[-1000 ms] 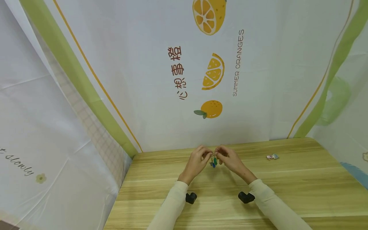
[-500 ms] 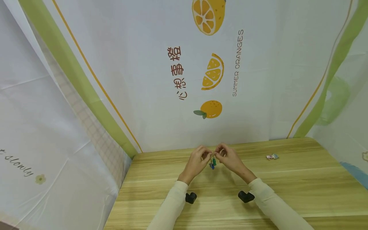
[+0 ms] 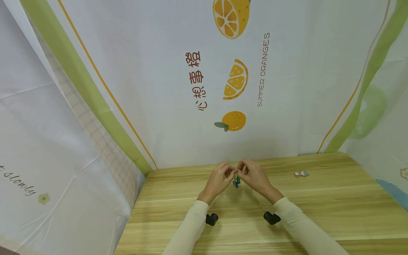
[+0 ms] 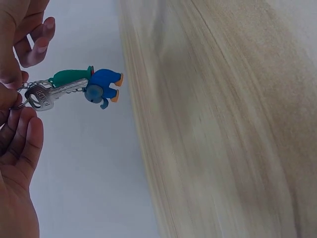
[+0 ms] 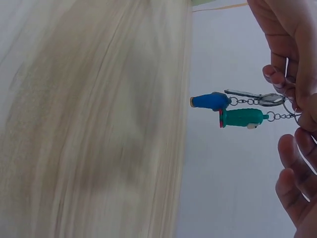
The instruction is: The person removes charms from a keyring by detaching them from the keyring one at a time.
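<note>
Above the wooden table (image 3: 318, 205), my two hands meet at the middle. My left hand (image 3: 230, 174) and right hand (image 3: 243, 171) both pinch a key ring (image 5: 291, 106) between their fingertips. From the ring hang a silver key (image 4: 52, 93), a blue figure charm (image 4: 103, 87) and a green charm (image 5: 242, 118). The cluster of charms (image 3: 236, 181) dangles just below the fingers, clear of the tabletop. Curled fingers (image 4: 22, 148) crowd the ring in both wrist views, hiding most of it.
A small pink and blue item (image 3: 301, 173) lies on the table to the right of my hands. A printed cloth backdrop (image 3: 236, 81) with oranges closes off the back and both sides. The black wrist mounts (image 3: 211, 219) hang under my forearms.
My hands have drawn slightly closer together at the ring. The charms have swung a little and hang a bit higher.
</note>
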Motion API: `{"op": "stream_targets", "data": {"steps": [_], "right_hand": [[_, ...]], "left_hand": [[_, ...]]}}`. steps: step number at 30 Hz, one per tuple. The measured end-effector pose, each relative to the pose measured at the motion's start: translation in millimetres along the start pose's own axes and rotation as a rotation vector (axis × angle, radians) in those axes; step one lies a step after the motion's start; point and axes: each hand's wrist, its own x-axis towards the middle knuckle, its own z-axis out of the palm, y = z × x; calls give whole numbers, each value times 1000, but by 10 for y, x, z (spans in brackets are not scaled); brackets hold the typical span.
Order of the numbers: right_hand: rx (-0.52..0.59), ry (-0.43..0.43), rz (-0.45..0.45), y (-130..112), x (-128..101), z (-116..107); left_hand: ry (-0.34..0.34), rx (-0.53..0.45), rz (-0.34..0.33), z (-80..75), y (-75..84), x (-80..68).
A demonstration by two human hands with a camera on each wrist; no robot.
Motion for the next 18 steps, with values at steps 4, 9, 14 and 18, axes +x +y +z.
{"op": "stream_targets", "data": {"steps": [4, 9, 14, 18], "right_hand": [[-64, 38, -50, -8, -3, 5], [-111, 48, -79, -12, -9, 7], [-109, 23, -64, 6, -27, 8], [-87, -9, -29, 31, -45, 6]], "left_hand": [[0, 11, 15, -2, 2, 5], [-8, 18, 25, -4, 12, -2], [-30, 19, 18, 3, 21, -9], [-47, 8, 6, 2, 24, -10]]}}
